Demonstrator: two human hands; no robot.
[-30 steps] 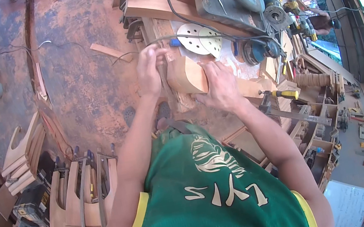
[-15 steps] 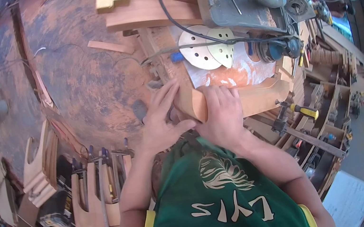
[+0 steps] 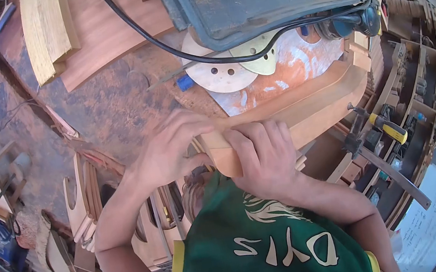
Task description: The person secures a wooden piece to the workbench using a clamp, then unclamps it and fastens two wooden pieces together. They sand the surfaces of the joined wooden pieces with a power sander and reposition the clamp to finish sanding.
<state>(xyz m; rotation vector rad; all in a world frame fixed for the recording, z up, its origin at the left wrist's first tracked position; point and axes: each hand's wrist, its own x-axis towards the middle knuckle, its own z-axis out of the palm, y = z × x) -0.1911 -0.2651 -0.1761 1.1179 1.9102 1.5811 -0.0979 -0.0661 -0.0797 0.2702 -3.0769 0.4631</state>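
Observation:
A long, curved piece of light wood [image 3: 310, 100] lies across the workbench, its near end angled toward the green shirt. My right hand [image 3: 264, 154] grips it from above close to that end, fingers curled over the top face. At the end itself, my left hand [image 3: 173, 146] holds the wood, its fingertips on the upper corner and its thumb lower down by the end. Behind the wood lie round sanding discs with holes [image 3: 218, 69] and a small blue object [image 3: 185, 82].
A grey tool case [image 3: 270, 0] with a black cable stands at the back. Pale boards [image 3: 48, 32] lie back left. A clamp with a yellow-black handle [image 3: 388, 127] is at the right, beside wooden shelving [image 3: 416, 80]. Further wooden parts [image 3: 86, 192] stand at the left.
The view has shifted closer to the bench. The wood's near end now shows more fully between my hands, and my left hand's fingers have gone from spread to curled at it.

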